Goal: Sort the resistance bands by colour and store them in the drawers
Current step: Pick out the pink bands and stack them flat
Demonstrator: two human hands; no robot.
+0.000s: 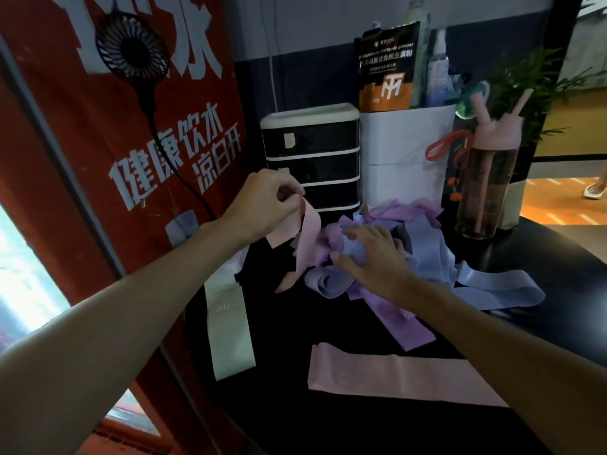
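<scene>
The left hand (266, 200) is pinching a pink band (307, 234) up out of the tangled pile (427, 244), the right hand (374, 257) pressing it down with straight fingers. Sorting looks barely begun: a flat pink band (394, 372) and a pale band (230, 330) are lying apart, and the drawers (312, 162) are sitting closed
</scene>
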